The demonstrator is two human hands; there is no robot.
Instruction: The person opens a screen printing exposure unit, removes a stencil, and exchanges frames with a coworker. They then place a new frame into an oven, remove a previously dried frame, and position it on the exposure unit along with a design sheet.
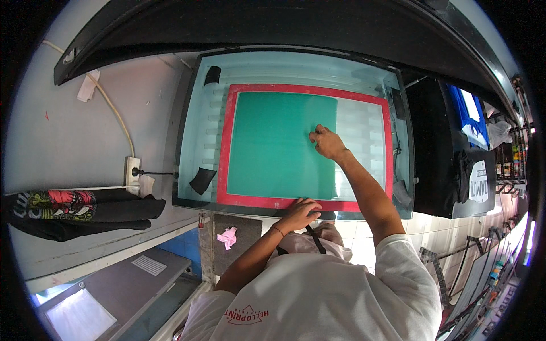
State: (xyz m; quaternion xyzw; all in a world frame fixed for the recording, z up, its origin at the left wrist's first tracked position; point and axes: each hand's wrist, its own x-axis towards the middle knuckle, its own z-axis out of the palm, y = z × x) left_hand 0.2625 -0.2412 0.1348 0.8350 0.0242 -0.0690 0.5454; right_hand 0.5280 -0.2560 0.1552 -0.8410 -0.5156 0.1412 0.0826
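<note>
Teal emulsion is coating most of the red-framed printing screen (226, 142), which is lying flat on the glass bed of the exposure unit (196, 125); a paler, uncoated strip of mesh is showing along the screen's right side.

- Right hand (327, 142): pressing down on the mesh at the boundary of teal and pale strip, fingers curled; whether its grip is pinching anything cannot be told.
- Left hand (300, 213): resting on the near red frame edge, fingers spread and flat, grip released.
- Black lid (227, 28) of the unit: standing raised above the bed, its far end running out of view.
- Black pads (202, 179): two lying on the glass left of the frame; a clear margin of glass is surrounding the screen on all sides.
- Pink rag (228, 237): lying on the dark worktop (244, 227) below the unit, partly hidden by the left forearm.
- Folded printed garments (85, 210): sitting on a shelf at the left.
- Wall socket (132, 170): holding a plugged cable.
- Dark shirts (472, 170) at right: blurred, cropped by the rim.
</note>
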